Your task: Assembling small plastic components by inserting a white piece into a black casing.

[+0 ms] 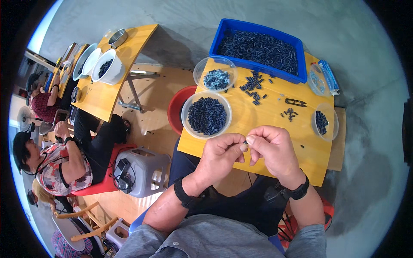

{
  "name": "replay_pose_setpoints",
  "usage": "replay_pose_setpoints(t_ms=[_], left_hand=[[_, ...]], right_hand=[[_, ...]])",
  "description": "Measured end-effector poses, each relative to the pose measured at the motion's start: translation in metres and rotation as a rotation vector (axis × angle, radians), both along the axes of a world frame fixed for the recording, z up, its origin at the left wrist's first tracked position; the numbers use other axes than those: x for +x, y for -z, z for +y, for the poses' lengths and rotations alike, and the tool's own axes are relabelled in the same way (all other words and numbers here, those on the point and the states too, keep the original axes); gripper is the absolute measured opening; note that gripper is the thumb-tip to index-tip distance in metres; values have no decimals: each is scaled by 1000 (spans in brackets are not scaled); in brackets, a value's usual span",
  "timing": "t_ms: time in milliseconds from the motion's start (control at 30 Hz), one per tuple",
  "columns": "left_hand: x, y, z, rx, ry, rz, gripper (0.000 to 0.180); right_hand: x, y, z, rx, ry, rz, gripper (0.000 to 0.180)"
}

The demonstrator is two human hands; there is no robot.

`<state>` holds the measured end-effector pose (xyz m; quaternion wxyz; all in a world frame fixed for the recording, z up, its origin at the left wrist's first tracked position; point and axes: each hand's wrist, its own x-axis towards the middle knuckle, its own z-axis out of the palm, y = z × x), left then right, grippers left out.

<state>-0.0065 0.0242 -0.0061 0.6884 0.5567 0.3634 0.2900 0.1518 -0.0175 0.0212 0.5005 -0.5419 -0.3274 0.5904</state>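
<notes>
Over the near edge of the yellow table [254, 112], my left hand [220, 155] and my right hand [275, 151] meet fingertip to fingertip. Between them is a tiny dark piece [245, 142], mostly hidden by the fingers. My left thumb and forefinger pinch it; the right thumb and forefinger close on its other side. Just beyond the left hand stands a clear round tub [186, 124] full of short black tube-like pieces. Black-handled thread snips [295, 102] lie past the right hand, near a few small dark parts [289, 113].
A blue tray [258, 66] heaped with black pieces stands at the back, loose black pieces [254, 86] before it. Clear tubs sit left [232, 73] and right [333, 124]. A red basin [174, 109] is beside the table. Further left, a person [64, 167] sits by a grey stool [144, 172].
</notes>
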Motion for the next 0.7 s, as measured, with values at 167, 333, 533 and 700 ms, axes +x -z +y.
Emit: replay_pose_setpoints(t_ms=[167,333,533,700], left_hand=[[-1,1,2,-76,29,-65,10],[0,1,2,-75,28,-69,10],[1,-2,2,-168,18,-163,9],[1,0,2,-221,-2,-172,8]], right_hand=[[1,2,0,15,-8,78,12],[1,5,0,-15,18,188,11],[3,10,-2,-117,26,324,24],[5,17,-6,-263,-30,380,49]])
